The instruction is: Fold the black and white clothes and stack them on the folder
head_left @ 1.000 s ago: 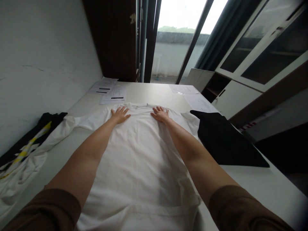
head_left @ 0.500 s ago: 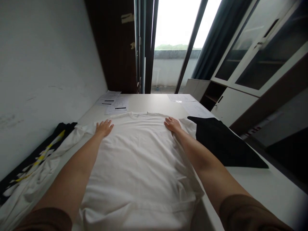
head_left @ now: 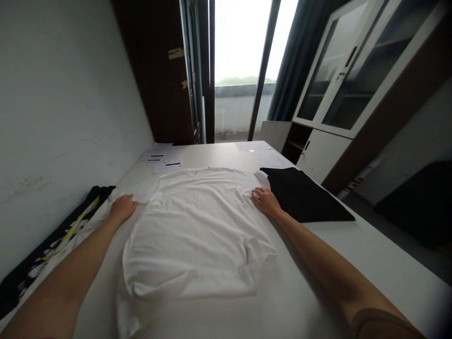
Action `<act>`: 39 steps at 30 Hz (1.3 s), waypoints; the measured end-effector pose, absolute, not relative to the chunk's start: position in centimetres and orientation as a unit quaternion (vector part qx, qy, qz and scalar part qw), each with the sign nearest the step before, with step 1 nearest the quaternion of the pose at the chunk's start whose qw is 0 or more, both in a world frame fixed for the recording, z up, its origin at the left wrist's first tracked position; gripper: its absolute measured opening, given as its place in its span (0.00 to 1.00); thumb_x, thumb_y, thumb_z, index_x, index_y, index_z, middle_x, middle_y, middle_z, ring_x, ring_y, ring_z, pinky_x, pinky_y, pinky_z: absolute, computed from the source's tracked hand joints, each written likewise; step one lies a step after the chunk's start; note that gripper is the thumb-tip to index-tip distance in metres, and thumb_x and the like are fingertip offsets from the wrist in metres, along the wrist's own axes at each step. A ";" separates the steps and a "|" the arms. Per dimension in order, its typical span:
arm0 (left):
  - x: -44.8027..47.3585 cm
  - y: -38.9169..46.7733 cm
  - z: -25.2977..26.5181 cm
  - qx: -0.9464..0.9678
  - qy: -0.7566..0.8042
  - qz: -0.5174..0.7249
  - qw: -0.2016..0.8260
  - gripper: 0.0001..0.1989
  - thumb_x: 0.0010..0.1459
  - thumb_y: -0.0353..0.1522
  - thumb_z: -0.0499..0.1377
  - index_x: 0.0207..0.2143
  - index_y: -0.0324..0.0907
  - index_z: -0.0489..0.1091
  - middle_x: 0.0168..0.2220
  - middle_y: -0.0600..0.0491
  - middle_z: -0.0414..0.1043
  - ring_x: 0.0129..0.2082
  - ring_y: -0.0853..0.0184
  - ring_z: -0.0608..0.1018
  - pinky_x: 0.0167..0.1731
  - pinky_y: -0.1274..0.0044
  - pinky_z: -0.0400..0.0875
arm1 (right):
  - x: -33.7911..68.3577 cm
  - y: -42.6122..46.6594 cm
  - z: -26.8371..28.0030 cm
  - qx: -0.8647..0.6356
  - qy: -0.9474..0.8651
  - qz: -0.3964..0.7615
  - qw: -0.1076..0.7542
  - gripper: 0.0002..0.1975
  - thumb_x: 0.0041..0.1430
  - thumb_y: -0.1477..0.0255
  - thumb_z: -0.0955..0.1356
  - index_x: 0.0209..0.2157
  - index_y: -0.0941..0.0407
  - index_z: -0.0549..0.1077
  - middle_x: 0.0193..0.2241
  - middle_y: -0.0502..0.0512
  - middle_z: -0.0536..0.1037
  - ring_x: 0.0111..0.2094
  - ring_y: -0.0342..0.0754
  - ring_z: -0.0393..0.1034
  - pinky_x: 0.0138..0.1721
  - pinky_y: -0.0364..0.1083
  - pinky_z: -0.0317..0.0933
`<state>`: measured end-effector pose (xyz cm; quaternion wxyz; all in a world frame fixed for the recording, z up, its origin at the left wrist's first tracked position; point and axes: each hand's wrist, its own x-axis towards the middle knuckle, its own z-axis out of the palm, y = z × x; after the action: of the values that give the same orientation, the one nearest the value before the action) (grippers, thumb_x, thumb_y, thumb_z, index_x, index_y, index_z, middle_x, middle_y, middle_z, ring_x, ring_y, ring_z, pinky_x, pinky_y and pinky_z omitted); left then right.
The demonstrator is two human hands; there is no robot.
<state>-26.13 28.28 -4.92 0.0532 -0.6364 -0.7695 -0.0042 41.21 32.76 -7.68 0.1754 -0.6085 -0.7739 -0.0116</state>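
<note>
No text can be read; the print on the papers (head_left: 168,159) on the table (head_left: 210,153) is too small.

A white shirt (head_left: 197,212) lies spread in the middle of the frame on the pale surface (head_left: 346,259), neckline toward the top, sleeves out to either side. Soft creases cross its body; the lower edge is uneven, bunched at lower right and trailing at lower left.
</note>
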 end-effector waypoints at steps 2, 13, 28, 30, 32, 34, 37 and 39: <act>-23.8 27.2 -5.5 -0.660 -0.749 -0.018 0.056 0.27 0.66 0.39 0.49 0.62 0.35 0.67 0.64 0.38 0.67 0.65 0.52 0.67 0.63 0.65 0.60 | 40.9 30.2 -7.2 -0.611 -0.767 0.002 0.195 0.17 0.71 0.66 0.63 0.53 0.55 0.78 0.55 0.61 0.77 0.57 0.56 0.68 0.59 0.51 0.59; -14.6 12.4 -6.7 -0.701 -0.698 -0.098 0.102 0.27 0.68 0.44 0.49 0.65 0.45 0.65 0.54 0.38 0.70 0.55 0.46 0.73 0.56 0.59 0.68 | 34.3 15.9 -4.9 -0.596 -0.787 -0.011 0.157 0.15 0.68 0.61 0.68 0.52 0.52 0.76 0.47 0.64 0.76 0.50 0.59 0.68 0.46 0.50 0.61; -7.8 -1.4 -3.1 -0.834 -0.538 -0.030 -0.113 0.23 0.58 0.31 0.57 0.56 0.52 0.72 0.52 0.44 0.73 0.52 0.51 0.74 0.54 0.59 0.67 | 37.2 7.2 -1.3 -0.392 -0.887 0.227 0.088 0.07 0.64 0.65 0.70 0.41 0.52 0.77 0.36 0.54 0.77 0.36 0.51 0.72 0.40 0.47 0.63; -8.4 -2.0 -2.8 -0.839 -0.532 -0.015 -0.117 0.21 0.53 0.26 0.56 0.48 0.50 0.74 0.49 0.45 0.74 0.50 0.52 0.74 0.52 0.61 0.67 | 38.0 5.2 -0.6 -0.358 -0.891 0.257 0.112 0.08 0.66 0.66 0.68 0.32 0.53 0.73 0.32 0.54 0.75 0.37 0.51 0.70 0.40 0.47 0.63; -9.2 -2.8 -2.1 -0.842 -0.525 -0.010 -0.127 0.17 0.51 0.24 0.54 0.41 0.49 0.74 0.46 0.45 0.75 0.47 0.54 0.74 0.50 0.63 0.68 | 38.9 3.1 -0.1 -0.347 -0.882 0.277 0.157 0.13 0.68 0.63 0.67 0.30 0.53 0.70 0.33 0.56 0.74 0.39 0.52 0.69 0.42 0.49 0.63; -9.9 -3.6 -1.6 -0.841 -0.521 -0.019 -0.144 0.12 0.54 0.25 0.53 0.36 0.49 0.72 0.42 0.46 0.75 0.44 0.55 0.75 0.48 0.64 0.69 | 39.8 1.5 -0.3 -0.361 -0.865 0.292 0.190 0.16 0.69 0.58 0.66 0.30 0.52 0.68 0.34 0.57 0.74 0.39 0.53 0.68 0.44 0.51 0.64; -10.8 -4.6 -1.6 -0.833 -0.521 -0.039 -0.180 0.09 0.59 0.30 0.50 0.31 0.48 0.69 0.38 0.45 0.75 0.40 0.57 0.75 0.44 0.66 0.69 | 40.9 0.0 -1.5 -0.405 -0.835 0.294 0.230 0.22 0.70 0.52 0.64 0.27 0.52 0.64 0.30 0.56 0.72 0.36 0.53 0.66 0.45 0.53 0.63; -11.3 -5.1 -1.9 -0.825 -0.527 -0.044 -0.201 0.09 0.59 0.32 0.49 0.28 0.48 0.66 0.36 0.46 0.75 0.37 0.58 0.75 0.41 0.67 0.69 | 41.2 -0.5 -2.3 -0.417 -0.829 0.283 0.243 0.26 0.70 0.50 0.62 0.24 0.52 0.58 0.25 0.53 0.67 0.33 0.52 0.63 0.44 0.53 0.62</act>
<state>-11.29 -5.05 -1.87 -0.2014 -0.8246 -0.5269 -0.0440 41.24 -0.52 -2.34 0.2434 -0.4169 -0.8288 0.2830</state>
